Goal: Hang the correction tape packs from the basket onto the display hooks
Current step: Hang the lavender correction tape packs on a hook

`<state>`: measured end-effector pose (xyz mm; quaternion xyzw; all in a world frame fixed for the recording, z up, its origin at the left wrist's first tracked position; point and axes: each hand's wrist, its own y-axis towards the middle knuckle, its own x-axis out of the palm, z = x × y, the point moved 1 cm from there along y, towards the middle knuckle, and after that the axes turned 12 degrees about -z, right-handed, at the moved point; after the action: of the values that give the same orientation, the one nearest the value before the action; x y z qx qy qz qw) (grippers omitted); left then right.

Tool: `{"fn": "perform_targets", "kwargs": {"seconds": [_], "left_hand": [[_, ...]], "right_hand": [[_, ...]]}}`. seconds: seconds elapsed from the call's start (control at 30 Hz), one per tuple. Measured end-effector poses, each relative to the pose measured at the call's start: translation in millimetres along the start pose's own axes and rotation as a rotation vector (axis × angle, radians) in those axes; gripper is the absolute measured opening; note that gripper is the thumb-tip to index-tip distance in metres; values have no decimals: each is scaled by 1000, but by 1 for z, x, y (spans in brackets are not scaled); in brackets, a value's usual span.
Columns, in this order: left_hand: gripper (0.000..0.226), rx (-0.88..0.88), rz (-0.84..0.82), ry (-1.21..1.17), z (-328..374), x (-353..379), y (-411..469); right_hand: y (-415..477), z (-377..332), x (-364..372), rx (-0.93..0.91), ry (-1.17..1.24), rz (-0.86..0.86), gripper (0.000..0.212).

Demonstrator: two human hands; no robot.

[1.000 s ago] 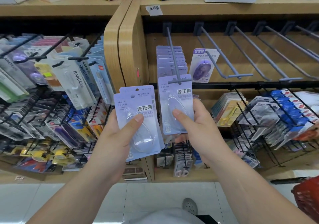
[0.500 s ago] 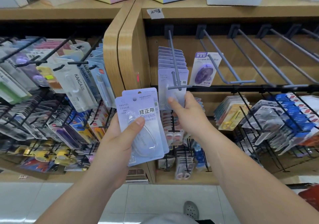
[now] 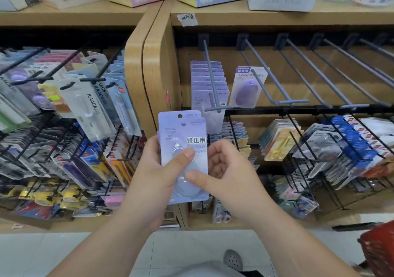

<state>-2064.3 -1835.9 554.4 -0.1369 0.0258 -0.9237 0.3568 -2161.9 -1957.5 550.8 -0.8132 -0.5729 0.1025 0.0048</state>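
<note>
My left hand grips a small stack of pale lilac correction tape packs upright in front of the shelf divider, thumb across the front pack. My right hand has its thumb on the front pack's blister and its fingers curled behind the right edge. Several matching packs hang in a row on the leftmost grey display hook. A single purple pack hangs on the hook to its right. The red basket shows at the bottom right corner.
Several empty grey hooks run to the right along the top rail. Black wire racks with stationery fill the left bay and the lower right. A wooden divider stands between the bays. Boxes sit on the top shelf.
My right hand left the pack it hung on the leftmost hook and came down to the stack in my left hand, which shifted right toward the middle.
</note>
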Motion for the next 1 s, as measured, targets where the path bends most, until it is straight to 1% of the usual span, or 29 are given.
{"fn": "perform_targets", "kwargs": {"seconds": [0.07,0.17,0.27,0.33,0.5,0.6,0.67,0.83,1.0], "left_hand": [[63,18,1,29,-1,2,2],[64,18,-12,18,-3,3,2],[58,7,-58,-69,-4,1,0],[53,12,-72,-68,-5,-2,-1],[46,30,-66,-15,-11,-7,-2],[35,60,-17,22,-12,-12,-2],[32,75,31,57,-12,-18,-1],[33,87,87,111,-9,-24,-2],[34,96,72,103,-7,-23,-5]], "right_hand": [[-1,0,1,0,4,14,45],[0,1,1,-6,60,2,41],[0,3,-2,-6,164,-17,34],[0,6,-5,-21,225,-11,33],[-2,15,-10,-42,302,-60,45],[-5,17,-15,-79,287,-46,34],[-6,15,-20,-120,232,-18,32],[-1,8,-26,-124,135,5,28],[5,5,-26,-92,123,51,23]]}}
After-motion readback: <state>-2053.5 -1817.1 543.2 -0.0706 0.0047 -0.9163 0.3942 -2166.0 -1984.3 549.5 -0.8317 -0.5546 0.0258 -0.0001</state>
